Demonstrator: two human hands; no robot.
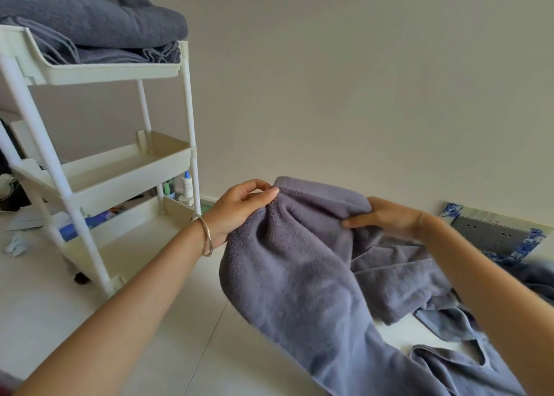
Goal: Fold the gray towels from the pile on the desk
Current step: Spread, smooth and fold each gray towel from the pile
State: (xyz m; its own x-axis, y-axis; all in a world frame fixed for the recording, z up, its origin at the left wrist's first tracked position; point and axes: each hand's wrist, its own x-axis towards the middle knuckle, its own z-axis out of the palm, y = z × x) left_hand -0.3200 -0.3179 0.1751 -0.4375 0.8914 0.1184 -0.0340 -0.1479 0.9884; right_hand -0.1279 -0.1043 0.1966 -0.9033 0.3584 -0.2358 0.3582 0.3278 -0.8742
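Both hands are on one towel (293,260), held up in front of the wall.
- Left hand (239,208): fingertips pinch the towel's top hem near its left corner. Bracelet (207,236) on that wrist.
- Right hand (386,217): clamped on the same top edge further right, thumb on the near face, fingers behind the cloth.
- The towel is bunched between the two hands. The rest hangs down and trails toward the lower right, onto the pile (449,368) of more gray cloth on the bench (398,334). Can't tell where the held towel ends and the pile starts.
- Left of frame: white three-tier cart (105,167) on the tiled floor (60,290). Folded towels (90,20) are stacked on its top tier, the middle tier looks bare, and there are bottles (186,185) in the bottom one.
- Far right, by the wall: flat box (491,230) with blue-patterned edging, just behind the pile.
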